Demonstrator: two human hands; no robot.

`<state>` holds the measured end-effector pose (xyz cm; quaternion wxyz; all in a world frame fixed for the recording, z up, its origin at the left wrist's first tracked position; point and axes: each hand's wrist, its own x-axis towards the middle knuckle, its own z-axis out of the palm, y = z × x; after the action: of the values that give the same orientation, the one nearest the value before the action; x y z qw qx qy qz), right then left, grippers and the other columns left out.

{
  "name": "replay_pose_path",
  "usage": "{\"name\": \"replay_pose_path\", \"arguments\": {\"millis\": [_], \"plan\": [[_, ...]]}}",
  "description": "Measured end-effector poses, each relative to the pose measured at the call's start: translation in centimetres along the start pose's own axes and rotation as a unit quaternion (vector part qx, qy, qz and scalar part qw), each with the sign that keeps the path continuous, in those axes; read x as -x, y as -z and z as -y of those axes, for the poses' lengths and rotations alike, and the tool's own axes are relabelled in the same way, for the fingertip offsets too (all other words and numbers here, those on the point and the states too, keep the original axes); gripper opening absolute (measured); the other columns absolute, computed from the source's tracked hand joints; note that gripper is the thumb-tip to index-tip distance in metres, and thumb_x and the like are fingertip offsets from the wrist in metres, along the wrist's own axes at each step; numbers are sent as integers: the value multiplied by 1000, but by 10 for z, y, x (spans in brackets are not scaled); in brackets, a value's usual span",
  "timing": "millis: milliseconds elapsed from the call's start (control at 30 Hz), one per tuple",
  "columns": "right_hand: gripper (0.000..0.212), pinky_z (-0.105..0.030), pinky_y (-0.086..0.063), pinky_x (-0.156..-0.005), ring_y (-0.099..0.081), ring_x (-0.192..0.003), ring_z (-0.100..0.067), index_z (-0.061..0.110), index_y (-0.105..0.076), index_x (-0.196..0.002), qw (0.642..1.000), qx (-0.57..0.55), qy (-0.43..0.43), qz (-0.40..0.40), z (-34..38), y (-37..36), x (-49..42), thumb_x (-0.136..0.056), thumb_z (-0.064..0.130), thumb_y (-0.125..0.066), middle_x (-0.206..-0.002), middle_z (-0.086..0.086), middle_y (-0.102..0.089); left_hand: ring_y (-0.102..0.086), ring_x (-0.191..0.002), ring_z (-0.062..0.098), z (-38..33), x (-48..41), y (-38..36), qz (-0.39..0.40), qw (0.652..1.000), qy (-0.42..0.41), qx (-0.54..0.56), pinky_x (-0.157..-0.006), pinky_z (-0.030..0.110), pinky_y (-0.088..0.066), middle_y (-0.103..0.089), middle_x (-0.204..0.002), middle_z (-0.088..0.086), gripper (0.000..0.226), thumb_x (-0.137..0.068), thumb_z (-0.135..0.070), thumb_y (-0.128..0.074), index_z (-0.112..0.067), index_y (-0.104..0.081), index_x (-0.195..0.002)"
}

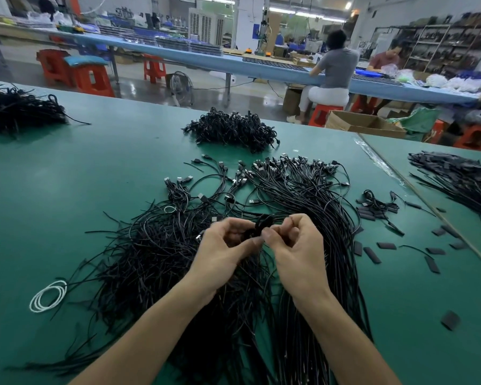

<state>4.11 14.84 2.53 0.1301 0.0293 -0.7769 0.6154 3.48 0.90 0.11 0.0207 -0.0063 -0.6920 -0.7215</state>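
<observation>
Work item: one small black coil (257, 227) of cable, held in the air directly above the middle of the pile (303, 195) of loose black cables.

Left hand (225, 245): fingers curled, thumb laid against the near side of the coil. The hand is clamped on the coil from the left.

Right hand (295, 251): fingers curled, thumb and forefinger pinching the coil from the right. The thumbs of both hands meet at the coil. Both forearms pass over the near part of the pile.

Pile: it lies on the green bench (67, 190). Its far end fans out into plug ends; its near end runs as straight strands toward the person.

Other items, placed from the pile:
- Behind the pile, apart from it: a heap (233, 129) of bundled black cables.
- Left of the pile, at its near edge: a white ring (48, 296) of thin cord, flat on the bench.
- Right of the pile, just beside it: scattered flat black tabs (372, 255) and one small cable knot (378, 202).
- Far right of the pile, past a seam in the bench: a stack of black strips (461, 179).
- Far left of the pile, well apart: a second dark cable mass (17, 109).
</observation>
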Motion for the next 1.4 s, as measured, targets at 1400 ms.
{"name": "replay_pose_path", "arguments": {"millis": [1400], "plan": [[36,-21,-51,-66,-61,-74,-10,27,-44,-75,963,155,211,-66,3,-10,4,-91,7,-69,-76,8,-62,-60,-50,14,1,12,-17,38,996,17,78,-48,21,-48,-64,-60,6,18,-93,-9,-67,-3,-52,-85]]}}
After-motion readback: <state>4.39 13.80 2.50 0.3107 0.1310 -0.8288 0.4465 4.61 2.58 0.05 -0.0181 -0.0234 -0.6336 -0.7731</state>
